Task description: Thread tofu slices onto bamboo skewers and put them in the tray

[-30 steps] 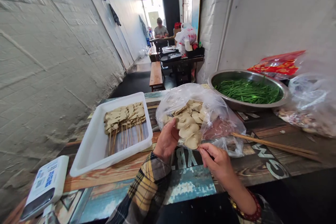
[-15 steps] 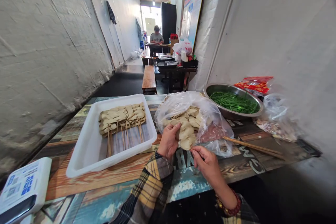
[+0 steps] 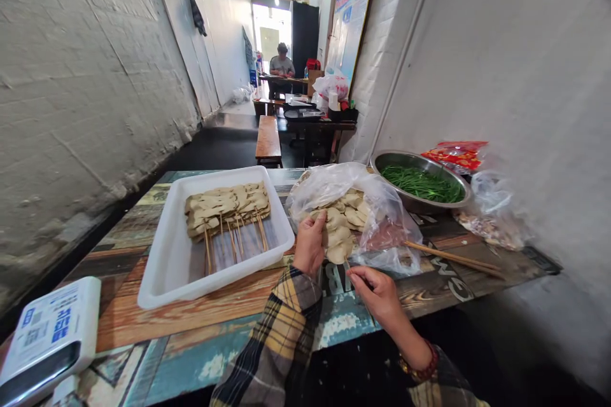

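Note:
My left hand (image 3: 310, 243) is closed on the upper left side of a skewer of thin beige slices (image 3: 338, 238), which overlap in a row. My right hand (image 3: 378, 292) pinches the skewer's stick just below the lowest slice. Behind them a clear plastic bag (image 3: 329, 181) lies open with more loose beige slices (image 3: 356, 208) inside. To the left, a white tray (image 3: 165, 267) holds stacked skewers of the same slices (image 3: 224, 206), their bare sticks pointing toward me. Several bare wooden skewers (image 3: 453, 259) lie right of the bag, their left ends at its edge.
A steel bowl of green stalks (image 3: 422, 183) stands at the back right, beside a red package (image 3: 456, 154) and a clear bag (image 3: 496, 203). A white device (image 3: 50, 331) sits at the near left. Beyond are a bench (image 3: 268, 138) and a seated person (image 3: 281, 67).
The view has shifted slightly. My right hand is a little lower relative to the slices, with more of the stick showing between them. My left hand keeps its hold on the slices.

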Motion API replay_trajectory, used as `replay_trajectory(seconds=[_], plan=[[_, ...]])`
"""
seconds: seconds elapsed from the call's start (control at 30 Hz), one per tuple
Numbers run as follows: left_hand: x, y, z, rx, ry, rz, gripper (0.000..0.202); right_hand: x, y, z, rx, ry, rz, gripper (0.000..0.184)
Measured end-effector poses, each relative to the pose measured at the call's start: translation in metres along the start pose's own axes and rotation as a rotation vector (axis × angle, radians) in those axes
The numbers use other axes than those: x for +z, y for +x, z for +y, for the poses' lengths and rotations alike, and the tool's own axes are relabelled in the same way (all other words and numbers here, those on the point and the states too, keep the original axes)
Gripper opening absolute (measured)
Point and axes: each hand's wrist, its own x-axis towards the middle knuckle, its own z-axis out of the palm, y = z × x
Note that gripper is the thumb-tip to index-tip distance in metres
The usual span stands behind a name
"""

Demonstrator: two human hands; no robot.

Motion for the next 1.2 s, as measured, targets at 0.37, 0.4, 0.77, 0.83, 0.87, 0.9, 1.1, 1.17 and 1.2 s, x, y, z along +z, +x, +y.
replay_trajectory(seconds=[0.37, 0.4, 0.77, 0.83, 0.87, 0.9, 1.1, 1.17, 1.2], plan=[[0.001, 0.002, -0.004, 0.092, 0.127, 0.075, 0.033, 0.000, -0.002, 0.003, 0.013, 0.002, -0.021, 0.026], [0.001, 0.002, -0.005, 0.092, 0.132, 0.076, 0.033, 0.001, -0.002, 0.003, 0.019, 0.002, -0.023, 0.026], [0.007, -0.006, 0.001, -0.125, 0.013, -0.137, 0.036, -0.003, 0.001, 0.002, 0.092, 0.105, 0.024, 0.033], [0.007, -0.006, 0.001, -0.169, 0.023, -0.147, 0.035, -0.003, 0.001, 0.002, 0.094, 0.122, 0.045, 0.034], [0.006, -0.007, 0.000, -0.179, 0.024, -0.150, 0.035, -0.003, 0.001, 0.001, 0.095, 0.127, 0.057, 0.035], [0.006, -0.007, -0.001, -0.184, 0.023, -0.157, 0.035, -0.003, 0.001, 0.001, 0.097, 0.134, 0.066, 0.035], [0.006, -0.008, -0.003, -0.164, 0.033, -0.168, 0.036, -0.003, 0.002, 0.001, 0.096, 0.165, 0.087, 0.034], [0.008, -0.009, -0.004, -0.132, 0.052, -0.166, 0.035, -0.002, 0.002, 0.002, 0.101, 0.168, 0.085, 0.034], [0.008, -0.009, -0.005, -0.118, 0.065, -0.162, 0.034, -0.002, 0.002, 0.002, 0.102, 0.170, 0.082, 0.034]])
